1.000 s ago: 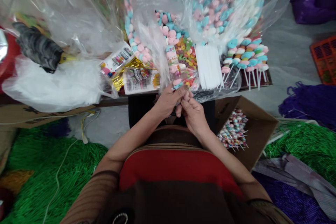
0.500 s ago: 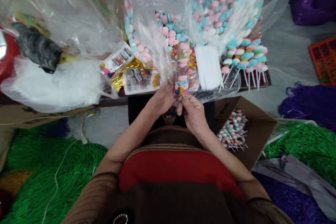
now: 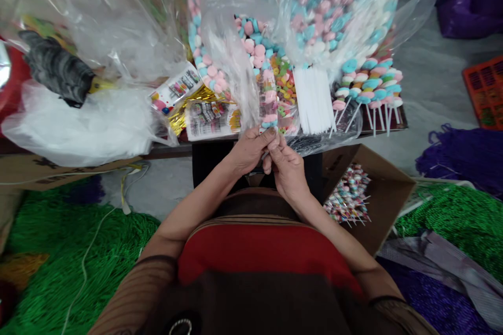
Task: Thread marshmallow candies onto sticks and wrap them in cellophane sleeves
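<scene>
Between my hands, a marshmallow skewer in a clear printed wrapper [image 3: 269,99] points away from me, its lower end hidden by fingers. My left hand [image 3: 251,151] is closed, thumb pressed over the wrapper's bottom end. Touching it, my right hand [image 3: 288,167] pinches at the same end, probably on the stick, which the fingers cover. Just beyond lie gummy rings [image 3: 285,81] and loose pink, blue and white marshmallows [image 3: 257,52]. A stack of white sticks [image 3: 313,102] is to the right, beside unwrapped marshmallow skewers [image 3: 369,84].
Printed wrappers [image 3: 212,119] and gold twist ties [image 3: 178,121] lie left of my hands, near a white plastic bag [image 3: 86,128] and a dark patterned sleeve-like cloth [image 3: 57,68]. Big marshmallow bags [image 3: 334,5] stand behind. An open carton [image 3: 387,204] of wrapped skewers is low on my right.
My left hand has moved from beside the wrapper to its bottom end, thumb now over it, covering the printed part. The skewer has shifted slightly left and toward me.
</scene>
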`<state>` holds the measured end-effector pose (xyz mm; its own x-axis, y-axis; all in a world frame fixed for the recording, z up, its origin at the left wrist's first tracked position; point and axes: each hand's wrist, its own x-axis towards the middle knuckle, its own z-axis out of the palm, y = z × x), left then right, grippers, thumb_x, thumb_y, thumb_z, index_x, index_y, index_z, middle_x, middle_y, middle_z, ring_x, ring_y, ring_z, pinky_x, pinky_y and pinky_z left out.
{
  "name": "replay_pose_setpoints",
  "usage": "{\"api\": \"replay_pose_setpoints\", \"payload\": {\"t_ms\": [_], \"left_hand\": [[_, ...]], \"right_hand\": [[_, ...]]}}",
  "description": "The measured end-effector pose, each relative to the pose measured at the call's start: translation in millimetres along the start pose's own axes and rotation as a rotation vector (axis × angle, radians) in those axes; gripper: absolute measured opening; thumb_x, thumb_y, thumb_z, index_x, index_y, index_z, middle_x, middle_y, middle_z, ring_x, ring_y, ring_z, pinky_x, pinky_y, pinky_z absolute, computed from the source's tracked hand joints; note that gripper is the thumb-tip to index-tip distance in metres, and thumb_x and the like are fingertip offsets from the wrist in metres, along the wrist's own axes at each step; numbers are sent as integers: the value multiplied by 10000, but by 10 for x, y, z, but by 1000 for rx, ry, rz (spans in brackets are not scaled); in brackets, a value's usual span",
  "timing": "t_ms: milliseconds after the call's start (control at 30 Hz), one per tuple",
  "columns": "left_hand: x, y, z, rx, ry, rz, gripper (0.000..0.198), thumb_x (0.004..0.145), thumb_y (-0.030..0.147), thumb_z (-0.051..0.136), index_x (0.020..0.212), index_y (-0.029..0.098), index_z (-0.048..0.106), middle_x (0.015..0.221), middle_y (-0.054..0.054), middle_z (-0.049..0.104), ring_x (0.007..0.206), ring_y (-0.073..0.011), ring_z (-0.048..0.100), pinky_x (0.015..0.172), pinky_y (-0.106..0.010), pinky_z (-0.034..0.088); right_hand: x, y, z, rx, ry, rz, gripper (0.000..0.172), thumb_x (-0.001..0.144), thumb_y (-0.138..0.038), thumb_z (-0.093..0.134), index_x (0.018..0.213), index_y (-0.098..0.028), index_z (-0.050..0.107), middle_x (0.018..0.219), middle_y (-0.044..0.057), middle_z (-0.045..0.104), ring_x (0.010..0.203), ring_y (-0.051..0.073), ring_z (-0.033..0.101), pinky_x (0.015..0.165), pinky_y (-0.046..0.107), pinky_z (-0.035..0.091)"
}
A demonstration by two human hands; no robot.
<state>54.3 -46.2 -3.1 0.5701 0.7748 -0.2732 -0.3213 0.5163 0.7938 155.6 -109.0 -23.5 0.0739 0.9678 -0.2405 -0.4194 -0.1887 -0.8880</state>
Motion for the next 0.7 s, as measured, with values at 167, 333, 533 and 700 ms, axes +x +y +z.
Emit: {"api": "replay_pose_setpoints", "payload": {"t_ms": [167,333,533,700], "left_hand": [[6,-19,-59,17,1,50,556,749,707,745,764,180,565,569,65,566,360,-72,505,359,-222,419],[-81,68,-83,-20,11,157,489,770,614,793,674,178,594,535,52,509,590,-109,623,600,-240,495],[-220,31,154,-263,-468,-188,536,729,625,821,654,185,524,481,68,436,470,-121,554,575,-290,498],[-196,-10,148,-27,-295,-109,560,766,719,726,758,207,499,499,98,388,448,-101,477,542,-270,454]], "right_hand": [[45,-102,-110,-203,-109,37,432,915,-574,659,695,-202,642,561,-34,620,478,80,515,514,232,442],[186,-550,-437,-357,-146,-4,326,866,-520,755,794,-202,754,649,4,701,563,104,595,563,242,489],[333,-732,-286,-121,-297,-92,669,718,-743,765,1173,-259,689,981,66,771,1025,268,740,856,436,620],[417,-635,-46,13,-255,-67,459,771,-610,796,1035,-266,645,788,-2,711,990,260,757,878,437,638]]}}
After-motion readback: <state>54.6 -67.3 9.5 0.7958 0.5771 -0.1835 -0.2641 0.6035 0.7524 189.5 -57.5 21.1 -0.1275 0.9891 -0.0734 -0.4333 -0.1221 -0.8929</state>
